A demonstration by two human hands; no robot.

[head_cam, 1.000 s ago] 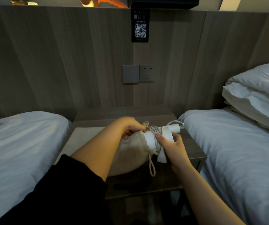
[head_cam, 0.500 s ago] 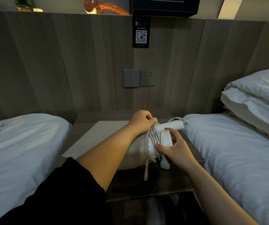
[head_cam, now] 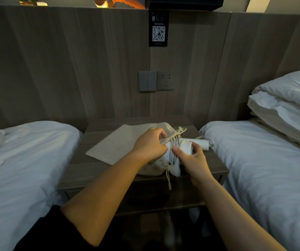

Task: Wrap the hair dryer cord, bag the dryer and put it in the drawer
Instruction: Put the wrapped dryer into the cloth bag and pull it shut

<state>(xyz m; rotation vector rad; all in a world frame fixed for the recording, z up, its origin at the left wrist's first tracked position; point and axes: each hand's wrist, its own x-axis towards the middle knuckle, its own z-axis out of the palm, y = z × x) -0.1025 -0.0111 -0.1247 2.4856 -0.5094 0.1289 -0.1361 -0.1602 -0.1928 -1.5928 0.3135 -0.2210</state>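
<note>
A white hair dryer (head_cam: pixel 186 148) lies on the wooden nightstand (head_cam: pixel 84 169), its grey cord (head_cam: pixel 175 144) wound round its body. Part of the dryer sits in the mouth of a beige drawstring bag (head_cam: pixel 156 166). My left hand (head_cam: pixel 150 144) grips the bag's rim at the mouth, over the dryer. My right hand (head_cam: pixel 190 160) holds the dryer's barrel, thumb on the wound cord. The white plug (head_cam: pixel 202 143) pokes out to the right. A drawstring (head_cam: pixel 168 178) hangs over the nightstand's front edge. The drawer is not visible.
A flat beige cloth (head_cam: pixel 116 144) lies on the nightstand's left half. White beds flank it, left (head_cam: pixel 24 160) and right (head_cam: pixel 263 169), with pillows (head_cam: pixel 286 105) at right. A switch and socket (head_cam: pixel 156 80) sit on the wood wall panel behind.
Both hands and the dryer moved away from me toward the back of the nightstand. My left hand pulled the bag's rim further over the dryer, and the cord coils now show between my hands.
</note>
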